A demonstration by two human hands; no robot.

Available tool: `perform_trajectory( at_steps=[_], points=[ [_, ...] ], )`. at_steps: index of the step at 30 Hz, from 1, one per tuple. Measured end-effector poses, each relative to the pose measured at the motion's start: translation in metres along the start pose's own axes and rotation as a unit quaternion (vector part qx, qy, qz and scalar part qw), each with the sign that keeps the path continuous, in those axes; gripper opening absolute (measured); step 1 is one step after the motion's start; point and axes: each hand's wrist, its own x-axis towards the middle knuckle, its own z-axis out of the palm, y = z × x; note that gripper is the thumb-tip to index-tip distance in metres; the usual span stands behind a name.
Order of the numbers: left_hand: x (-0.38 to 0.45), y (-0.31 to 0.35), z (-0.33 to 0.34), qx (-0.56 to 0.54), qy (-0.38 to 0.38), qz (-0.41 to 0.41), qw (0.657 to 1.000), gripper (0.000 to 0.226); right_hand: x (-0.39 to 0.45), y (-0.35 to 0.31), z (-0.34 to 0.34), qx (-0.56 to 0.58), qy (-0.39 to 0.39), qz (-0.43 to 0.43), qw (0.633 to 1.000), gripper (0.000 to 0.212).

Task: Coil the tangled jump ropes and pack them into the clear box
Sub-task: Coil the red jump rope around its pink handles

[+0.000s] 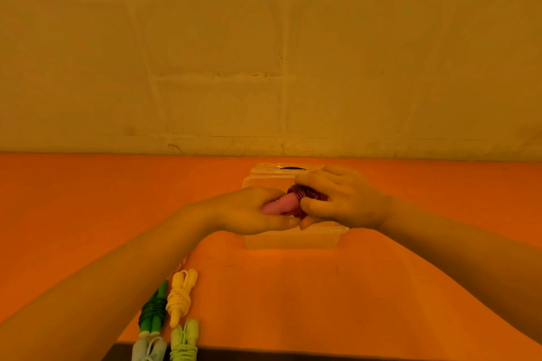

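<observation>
Both forearms reach forward over the orange table [88, 199] and meet above the clear plastic box [290, 239], which sits near the far edge by the wall. The left hand [249, 211] comes in from the left with its wrist bent inward, and its fingers curl round the pale pink handles of a pink jump rope [283, 205], gripping their left ends. The right hand [341, 199] comes in from the right, back of the hand up, with its fingers spread over the top and its thumb underneath, clasping the dark red cord wound in tight turns around those handles. The bundle is held between the two hands, just above the open box, not lying in it. The box's clear lid [274, 168] stands folded back behind it, a dark slot showing near its top edge. Well apart from the box, at the near left of the table beside the left forearm, lie four more coiled ropes: one green jump rope [153, 312] wrapped in dark green cord, one pale yellow jump rope [179, 299] just beside it, one light blue jump rope [148, 349] and one light green jump rope [184, 343], the last two at the table's near edge and partly cut off by the frame. A twisted orange cord [178, 267] shows just beyond the yellow one, against the left forearm.
</observation>
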Motion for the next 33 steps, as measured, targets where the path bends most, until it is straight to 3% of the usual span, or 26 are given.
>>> perform_trajectory(
  at_steps=[5,9,18,21,23,26,33],
  points=[
    [0.003,-0.007,0.012,0.087,0.019,-0.005,0.996,0.027,-0.002,0.000,0.001,0.001,-0.016,-0.031,0.999,0.033],
    [0.002,-0.009,0.022,0.138,0.074,0.007,0.988,0.030,-0.003,0.000,0.001,0.010,-0.036,-0.023,0.999,0.031],
    [0.000,-0.006,0.051,0.393,0.154,0.003,0.907,0.041,0.009,-0.006,-0.003,0.048,-0.007,-0.077,0.996,0.034],
    [-0.002,-0.001,0.053,0.437,0.180,0.022,0.881,0.042,0.007,-0.007,0.001,0.060,-0.003,-0.071,0.996,0.031],
    [0.000,-0.010,0.054,0.442,0.218,0.050,0.869,0.056,0.009,-0.005,-0.003,0.051,0.007,-0.069,0.996,0.029],
    [-0.002,-0.016,0.053,0.423,0.248,0.078,0.868,0.063,0.014,-0.004,-0.008,0.034,0.030,-0.074,0.996,0.029],
    [-0.009,-0.011,0.062,0.368,0.182,0.051,0.911,0.054,0.016,-0.012,-0.012,0.052,0.010,-0.097,0.994,0.031]
  ],
)
